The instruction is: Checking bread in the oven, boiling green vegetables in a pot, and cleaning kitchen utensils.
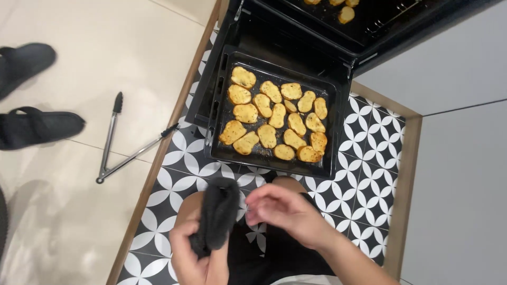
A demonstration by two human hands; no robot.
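A home kitchen is showing here. A dark baking tray (pixel 222 113) of toasted bread slices (pixel 268 135) is sitting on an open oven door (pixel 203 100), with metal tongs (pixel 113 140) lying on the tiled floor (pixel 364 184).

Patterned black-and-white tile floor (pixel 364 174) meets plain cream tile (pixel 105 58), wood-edged.

No packages, labels, signs or screens in view (floor, oven area only).
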